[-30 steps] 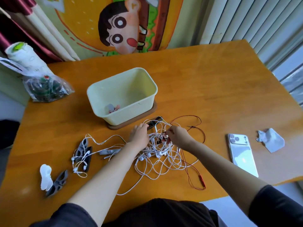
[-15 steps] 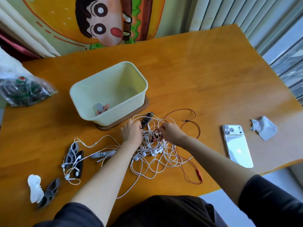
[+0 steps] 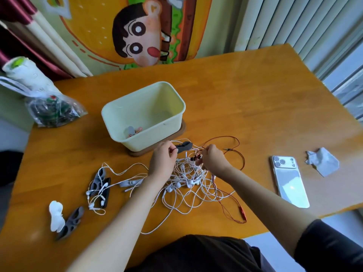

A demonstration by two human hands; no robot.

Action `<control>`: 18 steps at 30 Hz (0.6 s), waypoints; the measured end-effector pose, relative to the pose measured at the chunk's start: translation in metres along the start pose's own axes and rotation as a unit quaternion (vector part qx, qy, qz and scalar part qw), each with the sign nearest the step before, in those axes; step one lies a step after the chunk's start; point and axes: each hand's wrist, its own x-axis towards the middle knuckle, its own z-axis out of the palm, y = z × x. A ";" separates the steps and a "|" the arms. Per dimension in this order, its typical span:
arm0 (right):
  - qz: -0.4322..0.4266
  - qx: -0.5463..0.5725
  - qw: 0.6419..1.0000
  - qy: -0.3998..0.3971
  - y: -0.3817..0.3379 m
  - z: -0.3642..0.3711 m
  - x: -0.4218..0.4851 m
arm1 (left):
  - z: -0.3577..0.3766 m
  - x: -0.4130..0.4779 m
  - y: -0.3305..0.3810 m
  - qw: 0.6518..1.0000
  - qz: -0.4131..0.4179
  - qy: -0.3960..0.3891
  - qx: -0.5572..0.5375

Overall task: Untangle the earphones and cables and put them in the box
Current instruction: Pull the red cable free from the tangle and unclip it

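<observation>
Moved: little. Both hands stay at the far edge of the tangle, and the view has swung, so the roll at the left is back in sight.
Tangle [image 3: 188, 181]: white earphones in loose loops on the table [image 3: 245, 91], just in front of the box and not in it.
Red cable [image 3: 243, 213]: threaded through the tangle's right side, with 1 loop lying toward the phone.
Left hand [image 3: 162, 160]: fingers curled, pinching a strand of the tangle beside a dark winder [image 3: 184, 146].
Right hand [image 3: 211, 158]: fingers curled, pinching the red cable's earbud end above the tangle.
Box [image 3: 153, 137]: pale, open, standing on a brown board [image 3: 183, 128]. A small grey and pink item lies inside at the near wall.
Left of tangle: grey winders [image 3: 98, 179] with white earphones lying over them. Nearer the table edge lie a white clip [image 3: 56, 215] and a grey piece [image 3: 71, 220].
Phone [image 3: 288, 181]: flat on the table, well right of the hands.
Tissue [image 3: 322, 161]: crumpled, just beyond the phone.
Bag [image 3: 51, 110]: clear plastic with dark contents, at the far left corner.
Roll [image 3: 25, 73]: white, behind the bag.
</observation>
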 end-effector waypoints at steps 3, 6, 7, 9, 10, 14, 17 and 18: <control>-0.002 0.051 0.999 0.018 -0.001 -0.002 0.000 | 0.001 -0.013 0.012 0.998 0.019 -0.008 -0.053; 0.002 0.086 0.996 0.017 -0.004 -0.004 -0.002 | 0.002 -0.024 0.028 0.994 0.044 -0.014 -0.100; 0.003 0.092 0.996 0.013 -0.007 -0.006 -0.005 | 0.002 -0.027 0.032 0.993 0.051 -0.014 -0.107; -0.003 0.087 0.996 0.018 -0.011 -0.008 -0.007 | 0.002 -0.029 0.037 0.991 0.058 -0.020 -0.117; -0.009 0.081 0.997 0.017 -0.012 -0.009 -0.008 | 0.001 -0.030 0.039 0.991 0.058 -0.024 -0.120; -0.029 0.072 0.997 0.001 -0.016 -0.006 -0.012 | -0.002 -0.032 0.042 0.994 0.041 -0.045 -0.095; -0.029 0.100 0.994 0.012 -0.014 -0.004 -0.017 | -0.004 -0.036 0.040 0.994 0.054 -0.054 -0.074; -0.030 0.103 0.994 0.017 -0.014 -0.003 -0.018 | -0.004 -0.038 0.039 0.994 0.057 -0.055 -0.078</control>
